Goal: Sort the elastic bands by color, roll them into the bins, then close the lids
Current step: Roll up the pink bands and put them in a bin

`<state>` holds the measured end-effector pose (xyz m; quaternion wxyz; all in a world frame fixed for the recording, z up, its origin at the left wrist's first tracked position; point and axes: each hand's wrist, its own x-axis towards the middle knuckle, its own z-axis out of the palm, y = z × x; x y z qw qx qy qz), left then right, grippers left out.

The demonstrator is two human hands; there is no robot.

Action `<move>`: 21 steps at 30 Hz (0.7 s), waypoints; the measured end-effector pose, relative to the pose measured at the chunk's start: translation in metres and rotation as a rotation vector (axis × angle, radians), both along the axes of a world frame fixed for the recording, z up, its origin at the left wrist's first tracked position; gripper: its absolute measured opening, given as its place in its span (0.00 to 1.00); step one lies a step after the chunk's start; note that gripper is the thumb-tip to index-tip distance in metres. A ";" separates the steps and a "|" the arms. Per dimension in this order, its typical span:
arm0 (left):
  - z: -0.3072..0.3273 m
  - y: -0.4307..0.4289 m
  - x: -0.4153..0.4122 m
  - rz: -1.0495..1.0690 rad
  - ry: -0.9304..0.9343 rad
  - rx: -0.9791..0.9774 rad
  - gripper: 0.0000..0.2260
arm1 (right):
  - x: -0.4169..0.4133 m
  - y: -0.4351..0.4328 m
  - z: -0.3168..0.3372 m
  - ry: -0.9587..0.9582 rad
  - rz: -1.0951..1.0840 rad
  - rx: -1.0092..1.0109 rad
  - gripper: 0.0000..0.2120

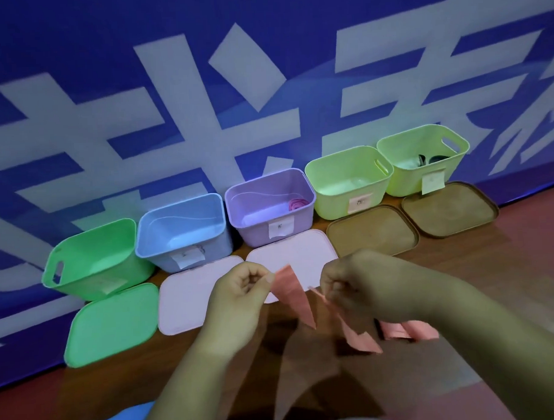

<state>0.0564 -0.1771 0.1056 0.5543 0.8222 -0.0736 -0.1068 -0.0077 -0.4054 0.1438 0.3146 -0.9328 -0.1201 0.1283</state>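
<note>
Both hands were raised over the wooden floor [509, 263], each pinching one end of a pink elastic band [293, 296]. The left hand [241, 290] had its fingers curled shut, thumb and forefinger clamped on the band's upper left end. The right hand [355, 285] was likewise closed, its fingertips gripping the other end, which showed as a thin pink strip just left of them. Between the two grips the flat band hung down in a twisted fold, and its lower part trailed below and right of the right fingers onto the floor.

Beyond the fingers stood a row of five open bins against a blue banner [105, 90]: a green bin [91, 265] far left, a blue bin [181, 226], a purple bin [269, 207] holding a rolled pink band [297, 204], a lime bin [347, 181], and another lime bin [422, 159] far right with dark bands [432, 160] inside. Each bin carried a paper label, unreadable. Lids lay flat in front of them: a green lid [112, 325], two pale pink lids [184, 302] just behind the fingers, and two brown lids [372, 231] beyond the right hand.
</note>
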 end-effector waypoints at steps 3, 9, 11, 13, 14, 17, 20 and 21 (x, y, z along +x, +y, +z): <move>0.010 0.012 0.006 -0.012 0.008 -0.045 0.06 | 0.007 0.020 0.009 -0.089 0.034 -0.067 0.07; 0.024 0.038 0.017 -0.064 0.104 -0.173 0.06 | 0.024 0.059 0.026 -0.241 0.065 -0.052 0.05; 0.025 0.046 0.020 -0.107 0.136 -0.206 0.06 | 0.028 0.070 0.028 -0.280 0.032 -0.012 0.06; 0.025 0.054 0.022 -0.141 0.158 -0.240 0.05 | 0.031 0.081 0.026 -0.327 -0.022 0.032 0.07; 0.026 0.057 0.024 -0.148 0.160 -0.253 0.06 | 0.031 0.086 0.023 -0.355 -0.059 0.047 0.08; 0.027 0.065 0.027 -0.150 0.190 -0.309 0.13 | 0.033 0.098 0.015 -0.403 -0.166 0.093 0.10; 0.029 0.070 0.029 -0.143 0.230 -0.341 0.13 | 0.032 0.109 0.013 -0.438 -0.270 0.172 0.08; 0.029 0.072 0.031 -0.143 0.236 -0.345 0.12 | 0.031 0.112 0.014 -0.441 -0.302 0.195 0.08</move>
